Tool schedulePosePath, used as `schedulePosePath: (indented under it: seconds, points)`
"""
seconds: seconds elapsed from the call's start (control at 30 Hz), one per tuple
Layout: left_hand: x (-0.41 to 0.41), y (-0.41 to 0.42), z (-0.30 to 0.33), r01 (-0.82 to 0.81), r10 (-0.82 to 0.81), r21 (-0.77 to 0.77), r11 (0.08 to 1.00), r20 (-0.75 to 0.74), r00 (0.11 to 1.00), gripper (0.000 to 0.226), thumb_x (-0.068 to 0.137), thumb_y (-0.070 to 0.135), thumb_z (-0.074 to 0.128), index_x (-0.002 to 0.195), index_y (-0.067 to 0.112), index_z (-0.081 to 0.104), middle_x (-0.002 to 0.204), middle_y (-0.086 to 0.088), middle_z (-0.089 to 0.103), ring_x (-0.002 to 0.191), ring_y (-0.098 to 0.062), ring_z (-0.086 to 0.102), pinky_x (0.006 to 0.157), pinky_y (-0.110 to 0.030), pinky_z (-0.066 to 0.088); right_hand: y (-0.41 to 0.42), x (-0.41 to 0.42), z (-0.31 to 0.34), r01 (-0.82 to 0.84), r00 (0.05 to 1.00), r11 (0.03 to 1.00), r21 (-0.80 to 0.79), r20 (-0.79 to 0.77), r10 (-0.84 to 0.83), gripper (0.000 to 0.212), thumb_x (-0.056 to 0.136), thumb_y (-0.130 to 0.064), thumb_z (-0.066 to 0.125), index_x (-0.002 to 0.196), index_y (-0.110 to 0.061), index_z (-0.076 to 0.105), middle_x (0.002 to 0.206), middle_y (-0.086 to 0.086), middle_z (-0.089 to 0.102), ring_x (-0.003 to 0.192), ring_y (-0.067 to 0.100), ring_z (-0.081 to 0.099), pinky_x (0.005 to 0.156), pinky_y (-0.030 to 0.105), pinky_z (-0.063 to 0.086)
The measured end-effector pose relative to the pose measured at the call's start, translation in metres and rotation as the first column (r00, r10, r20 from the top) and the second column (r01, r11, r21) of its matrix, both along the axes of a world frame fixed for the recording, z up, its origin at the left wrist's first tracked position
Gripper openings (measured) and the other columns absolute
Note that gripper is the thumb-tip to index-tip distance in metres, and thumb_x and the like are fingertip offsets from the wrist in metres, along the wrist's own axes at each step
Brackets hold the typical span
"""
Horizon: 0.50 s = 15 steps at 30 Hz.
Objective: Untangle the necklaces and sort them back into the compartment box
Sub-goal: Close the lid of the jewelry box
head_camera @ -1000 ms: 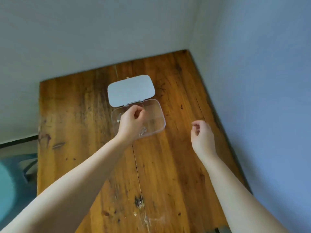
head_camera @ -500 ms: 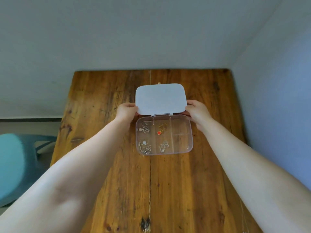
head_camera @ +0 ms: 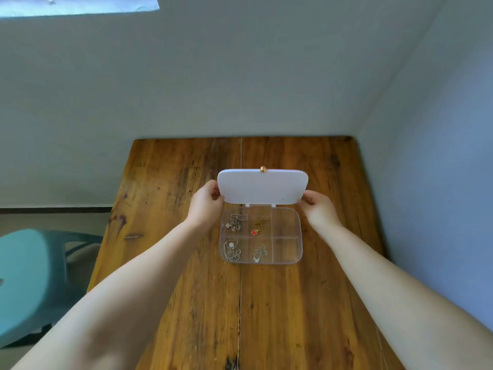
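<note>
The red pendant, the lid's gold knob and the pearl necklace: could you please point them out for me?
red pendant (head_camera: 254, 232), head view, its centre.
gold knob (head_camera: 263, 169), head view, its round top.
pearl necklace (head_camera: 231, 245), head view, its pearl.

You face a wooden table (head_camera: 293, 303) pushed into a corner of plain pale walls (head_camera: 240, 76). A teal plastic chair (head_camera: 29, 279) stands at your left, and a bright window strip (head_camera: 77, 5) shows top left.

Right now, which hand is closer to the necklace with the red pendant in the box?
Left. The left hand holds the lid's edge, a compartment away from the red pendant necklace. The right hand holds the opposite lid edge, beyond the empty right-side compartments.
</note>
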<state>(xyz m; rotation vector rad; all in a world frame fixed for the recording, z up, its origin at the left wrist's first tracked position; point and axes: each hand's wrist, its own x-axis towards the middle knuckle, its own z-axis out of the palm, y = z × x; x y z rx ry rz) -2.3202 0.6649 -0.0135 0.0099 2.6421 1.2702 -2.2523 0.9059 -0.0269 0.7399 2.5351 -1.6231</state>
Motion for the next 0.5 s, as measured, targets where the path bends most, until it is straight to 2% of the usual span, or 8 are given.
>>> schedulePosePath:
  seconds: [0.07,0.1,0.17,0.23,0.33,0.43,0.5]
  points:
    - [0.014,-0.012,0.002,0.127,-0.131,-0.06,0.99,-0.062,0.989,0.023,0.085,0.002,0.05,0.093,0.019,0.062,0.088,0.003,0.068,0.081,-0.019,0.061,0.063,-0.029,0.047,0.004,0.017,0.002,-0.1,0.995,0.994,0.048,-0.006,0.101,0.022,0.095,-0.014,0.053,0.105,-0.021,0.07,0.108,-0.001,0.071,0.101,0.015,0.062,0.079,0.022,0.048]
    - [0.023,-0.017,0.001,0.204,-0.217,-0.132,0.97,-0.096,0.971,0.026,0.085,0.001,0.05,0.096,0.02,0.063,0.092,0.003,0.069,0.084,-0.019,0.062,0.064,-0.028,0.046,0.006,0.027,0.002,-0.17,0.985,0.982,0.085,-0.001,0.171,0.025,0.096,-0.015,0.052,0.115,-0.019,0.068,0.119,0.001,0.068,0.11,0.016,0.06,0.089,0.026,0.049]
    - [0.038,-0.027,-0.005,0.312,-0.382,-0.306,0.9,-0.203,0.902,0.03,0.086,0.0,0.053,0.109,0.016,0.064,0.109,-0.003,0.069,0.097,-0.024,0.063,0.076,-0.029,0.045,0.009,0.045,-0.001,-0.299,0.954,0.935,0.189,0.035,0.298,0.032,0.097,-0.02,0.05,0.128,-0.02,0.059,0.134,0.001,0.059,0.125,0.019,0.051,0.101,0.033,0.043]
    - [0.046,-0.032,-0.017,0.368,-0.514,-0.447,0.815,-0.266,0.816,0.037,0.086,0.001,0.056,0.121,0.012,0.06,0.125,-0.009,0.063,0.114,-0.03,0.058,0.095,-0.038,0.042,0.01,0.053,-0.006,-0.375,0.926,0.879,0.295,0.065,0.373,0.037,0.099,-0.021,0.046,0.136,-0.022,0.051,0.143,0.001,0.05,0.135,0.02,0.041,0.109,0.037,0.035]
    - [0.05,-0.039,-0.032,0.444,-0.645,-0.584,0.679,-0.187,0.741,0.057,0.087,0.001,0.057,0.14,0.012,0.039,0.148,-0.009,0.038,0.138,-0.025,0.033,0.113,-0.041,0.018,0.008,0.058,-0.012,-0.455,0.887,0.776,0.436,0.15,0.436,0.047,0.1,-0.013,0.04,0.146,-0.024,0.034,0.154,-0.001,0.034,0.144,0.018,0.024,0.115,0.039,0.021]
    - [0.056,-0.045,-0.043,0.493,-0.7,-0.682,0.54,-0.04,0.713,0.075,0.089,0.002,0.052,0.149,0.018,0.011,0.158,-0.004,0.008,0.145,-0.02,0.007,0.115,-0.038,0.002,0.002,0.065,-0.017,-0.531,0.846,0.647,0.547,0.299,0.441,0.066,0.096,-0.002,0.043,0.15,-0.027,0.015,0.16,-0.002,0.014,0.147,0.02,0.007,0.117,0.044,0.011]
    - [0.058,-0.043,-0.038,0.511,-0.696,-0.715,0.477,0.047,0.716,0.078,0.09,0.004,0.049,0.149,0.02,0.001,0.159,-0.003,-0.001,0.145,-0.02,-0.002,0.115,-0.042,-0.001,-0.005,0.069,-0.01,-0.548,0.836,0.629,0.551,0.37,0.405,0.073,0.094,-0.003,0.045,0.151,-0.029,0.006,0.162,0.001,0.003,0.148,0.022,-0.001,0.117,0.046,0.009]
